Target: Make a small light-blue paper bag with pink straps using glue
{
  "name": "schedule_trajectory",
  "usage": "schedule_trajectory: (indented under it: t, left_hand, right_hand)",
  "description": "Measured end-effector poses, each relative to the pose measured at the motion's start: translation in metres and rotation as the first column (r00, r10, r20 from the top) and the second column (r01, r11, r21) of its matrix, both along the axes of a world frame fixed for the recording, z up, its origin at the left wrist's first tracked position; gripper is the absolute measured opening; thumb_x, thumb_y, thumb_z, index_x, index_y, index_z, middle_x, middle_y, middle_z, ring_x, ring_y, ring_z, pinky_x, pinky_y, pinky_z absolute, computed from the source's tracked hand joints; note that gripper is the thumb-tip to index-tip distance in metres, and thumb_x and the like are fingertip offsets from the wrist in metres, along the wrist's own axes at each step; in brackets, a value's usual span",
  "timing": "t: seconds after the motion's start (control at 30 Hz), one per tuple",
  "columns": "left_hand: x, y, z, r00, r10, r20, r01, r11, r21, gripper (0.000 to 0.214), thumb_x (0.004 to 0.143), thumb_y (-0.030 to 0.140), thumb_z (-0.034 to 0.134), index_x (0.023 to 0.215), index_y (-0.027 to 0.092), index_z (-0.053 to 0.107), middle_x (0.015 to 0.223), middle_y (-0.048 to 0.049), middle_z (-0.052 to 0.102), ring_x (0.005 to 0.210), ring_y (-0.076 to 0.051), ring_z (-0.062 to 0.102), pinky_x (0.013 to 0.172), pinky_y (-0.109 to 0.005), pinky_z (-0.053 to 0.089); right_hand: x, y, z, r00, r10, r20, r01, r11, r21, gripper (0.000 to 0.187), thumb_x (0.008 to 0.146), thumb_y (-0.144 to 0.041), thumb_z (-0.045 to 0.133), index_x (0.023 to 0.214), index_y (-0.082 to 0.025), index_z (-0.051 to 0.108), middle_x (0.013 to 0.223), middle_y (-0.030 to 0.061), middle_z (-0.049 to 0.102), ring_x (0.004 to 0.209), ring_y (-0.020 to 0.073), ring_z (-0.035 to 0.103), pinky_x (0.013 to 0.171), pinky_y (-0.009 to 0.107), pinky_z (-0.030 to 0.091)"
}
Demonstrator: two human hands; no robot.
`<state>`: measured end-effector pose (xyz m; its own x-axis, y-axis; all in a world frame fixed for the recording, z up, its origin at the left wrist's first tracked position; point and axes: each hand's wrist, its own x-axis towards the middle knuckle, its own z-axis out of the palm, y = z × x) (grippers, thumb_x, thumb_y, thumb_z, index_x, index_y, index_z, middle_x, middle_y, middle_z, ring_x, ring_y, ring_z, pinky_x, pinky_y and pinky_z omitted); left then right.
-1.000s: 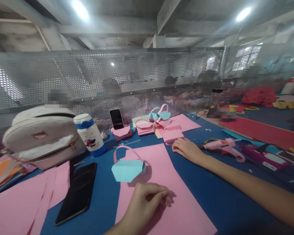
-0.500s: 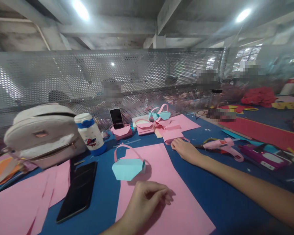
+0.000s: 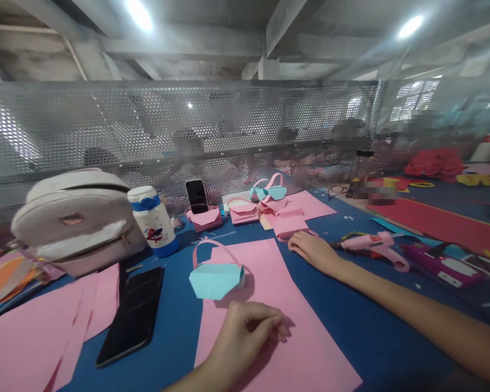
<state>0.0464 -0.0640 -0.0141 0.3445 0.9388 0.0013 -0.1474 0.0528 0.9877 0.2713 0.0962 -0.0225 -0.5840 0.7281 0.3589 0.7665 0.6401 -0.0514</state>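
Observation:
My left hand (image 3: 245,332) rests on a large pink paper sheet (image 3: 265,305), its fingers curled loosely inward with nothing visible in them. Just beyond it stands a small light-blue paper bag with a pink handle (image 3: 215,275). My right hand (image 3: 312,249) lies flat on the blue table past the sheet's far right corner, fingers stretched toward a folded pink paper bag (image 3: 289,226). A pink glue gun (image 3: 375,246) lies to the right of that hand.
A black phone (image 3: 134,313) lies left of the sheet, beside more pink sheets (image 3: 36,337). A white handbag (image 3: 71,218) and a white bottle (image 3: 153,220) stand at the left. Several paper bags and a propped phone (image 3: 197,196) line the perforated metal screen (image 3: 212,125).
Both hands stay where they were. The view has shifted slightly, nothing on the table has moved.

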Motion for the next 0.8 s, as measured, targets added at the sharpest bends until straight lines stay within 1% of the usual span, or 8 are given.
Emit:
schedule_trajectory:
  t: [0.1, 0.27, 0.47, 0.53, 0.63, 0.7, 0.8]
  left_hand:
    - [0.000, 0.000, 0.003, 1.000, 0.006, -0.017, -0.006, 1.000, 0.003, 0.026, 0.085, 0.032, 0.067, 0.079, 0.012, 0.081, 0.074, -0.0125, 0.076, 0.064, -0.016, 0.064, 0.061, -0.024, 0.047]
    - [-0.001, 0.001, 0.003, 0.997, -0.001, -0.079, 0.005, 0.999, 0.048, 0.027, 0.086, 0.032, 0.065, 0.080, 0.011, 0.081, 0.076, -0.0134, 0.076, 0.065, -0.017, 0.064, 0.061, -0.025, 0.048]
    - [0.001, 0.000, 0.004, 0.999, 0.010, -0.044, -0.009, 0.999, 0.033, 0.025, 0.085, 0.030, 0.066, 0.076, 0.012, 0.081, 0.075, -0.0136, 0.076, 0.065, -0.016, 0.064, 0.061, -0.024, 0.047]
    - [0.001, 0.000, 0.004, 0.999, 0.010, -0.042, -0.009, 0.999, 0.036, 0.026, 0.085, 0.031, 0.066, 0.075, 0.012, 0.081, 0.074, -0.0131, 0.076, 0.064, -0.016, 0.064, 0.060, -0.025, 0.047]
    - [0.000, 0.001, 0.001, 1.000, 0.009, -0.029, -0.008, 0.999, 0.043, 0.025, 0.086, 0.030, 0.066, 0.075, 0.012, 0.081, 0.075, -0.0132, 0.076, 0.065, -0.017, 0.064, 0.062, -0.026, 0.048]
    - [-0.001, 0.001, -0.001, 1.000, 0.007, -0.024, -0.006, 0.999, 0.044, 0.024, 0.087, 0.029, 0.066, 0.077, 0.012, 0.081, 0.078, -0.0137, 0.077, 0.066, -0.017, 0.064, 0.063, -0.026, 0.048]
    - [-0.001, 0.002, -0.002, 1.000, 0.005, -0.012, -0.004, 0.999, 0.042, 0.024, 0.087, 0.028, 0.066, 0.077, 0.012, 0.081, 0.076, -0.0132, 0.076, 0.067, -0.017, 0.064, 0.063, -0.026, 0.047]
  right_hand:
    - [-0.001, -0.001, 0.002, 1.000, -0.011, 0.014, 0.011, 1.000, 0.004, 0.016, 0.095, -0.015, 0.050, 0.085, -0.019, 0.063, 0.088, 0.0048, 0.067, 0.090, 0.0197, 0.062, 0.080, 0.030, 0.041]
    - [-0.006, -0.003, 0.003, 0.996, -0.036, 0.080, 0.034, 0.999, 0.027, 0.014, 0.094, -0.015, 0.053, 0.085, -0.017, 0.062, 0.088, 0.0063, 0.066, 0.089, 0.0210, 0.060, 0.076, 0.030, 0.040]
    - [-0.011, -0.001, -0.001, 0.985, -0.073, 0.159, 0.061, 0.995, 0.076, 0.015, 0.088, -0.003, 0.050, 0.087, -0.013, 0.061, 0.090, 0.0121, 0.064, 0.088, 0.0249, 0.056, 0.070, 0.031, 0.039]
    - [-0.010, 0.002, 0.000, 0.984, -0.090, 0.157, 0.076, 0.993, 0.095, 0.017, 0.088, -0.001, 0.047, 0.089, -0.013, 0.060, 0.092, 0.0130, 0.063, 0.088, 0.0256, 0.055, 0.071, 0.032, 0.039]
    - [-0.004, 0.007, 0.005, 0.986, -0.092, 0.142, 0.076, 0.991, 0.111, 0.018, 0.092, -0.004, 0.044, 0.089, -0.015, 0.058, 0.093, 0.0117, 0.062, 0.088, 0.0254, 0.054, 0.074, 0.033, 0.040]
    - [0.001, 0.009, 0.010, 0.989, -0.083, 0.125, 0.069, 0.991, 0.114, 0.016, 0.093, -0.006, 0.044, 0.090, -0.016, 0.057, 0.094, 0.0105, 0.063, 0.090, 0.0250, 0.054, 0.077, 0.032, 0.040]
    - [0.009, 0.009, 0.016, 0.993, -0.069, 0.100, 0.058, 0.992, 0.112, 0.013, 0.094, -0.009, 0.047, 0.090, -0.016, 0.057, 0.095, 0.0090, 0.063, 0.091, 0.0236, 0.055, 0.078, 0.031, 0.040]
